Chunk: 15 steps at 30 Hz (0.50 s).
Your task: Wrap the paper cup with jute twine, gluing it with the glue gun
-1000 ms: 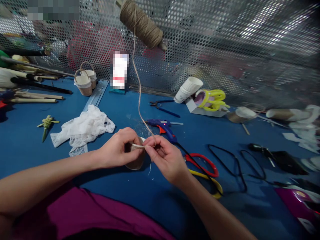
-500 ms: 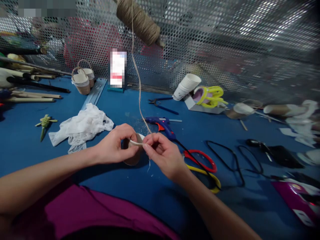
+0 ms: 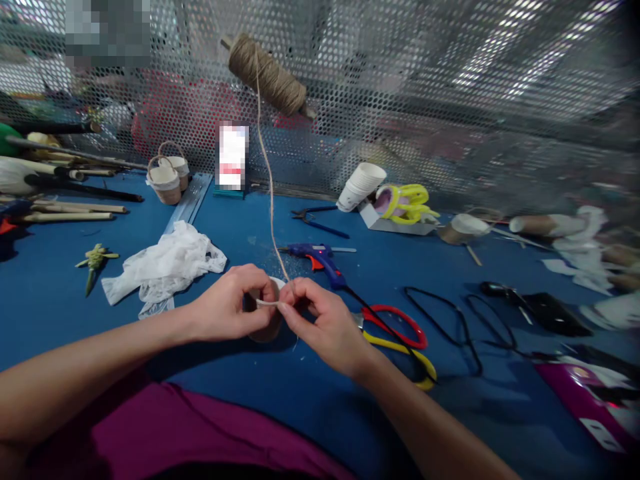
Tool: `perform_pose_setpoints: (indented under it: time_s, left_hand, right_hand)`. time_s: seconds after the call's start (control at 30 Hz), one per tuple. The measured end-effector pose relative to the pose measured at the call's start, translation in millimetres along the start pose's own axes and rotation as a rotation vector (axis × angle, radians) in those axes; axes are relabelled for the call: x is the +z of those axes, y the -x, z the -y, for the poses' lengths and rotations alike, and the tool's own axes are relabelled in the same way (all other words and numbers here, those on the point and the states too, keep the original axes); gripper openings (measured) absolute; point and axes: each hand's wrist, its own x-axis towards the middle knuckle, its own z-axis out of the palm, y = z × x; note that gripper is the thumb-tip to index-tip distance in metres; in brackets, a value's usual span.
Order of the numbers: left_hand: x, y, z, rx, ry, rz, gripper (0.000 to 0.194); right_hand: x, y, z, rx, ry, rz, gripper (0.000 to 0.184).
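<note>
The left hand (image 3: 233, 303) is grasping a small brown cup (image 3: 267, 331) at the bench (image 3: 310, 383), its fingers (image 3: 254, 275) curling round the side. The right hand (image 3: 325, 327) is pinching twine (image 3: 271, 180) at the rim. The twine is hanging from a spool (image 3: 270, 77); a glue gun (image 3: 323, 263) is lying just beyond.

The cup (image 3: 273, 327) is partly covered by the left hand (image 3: 235, 307); the twine (image 3: 271, 200) is concealed where it passes through the fingers of the right hand (image 3: 320, 327), which also masks most of the blades of the scissors (image 3: 400, 345). Sticks (image 3: 75, 217) are truncated at the left edge. Objects behind the perforated screen (image 3: 350, 133) are too blurred to identify; the upright panel (image 3: 233, 157) is pixelated.
</note>
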Motion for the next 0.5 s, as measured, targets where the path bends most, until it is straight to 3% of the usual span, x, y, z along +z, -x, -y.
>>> perform_pose_setpoints:
  time_s: [0.33,0.5]
  left_hand:
    - [0.2,0.1,-1.1,0.006,-0.035,0.014,0.012]
    - [-1.8,2.3,1.7,-0.054,0.056,-0.012,0.010]
  right_hand:
    - [1.7,2.0,-2.5,-0.041,0.034,-0.006,0.012]
    - [-18.5,-3.6,0.5,-0.017,-0.013,-0.075,0.012]
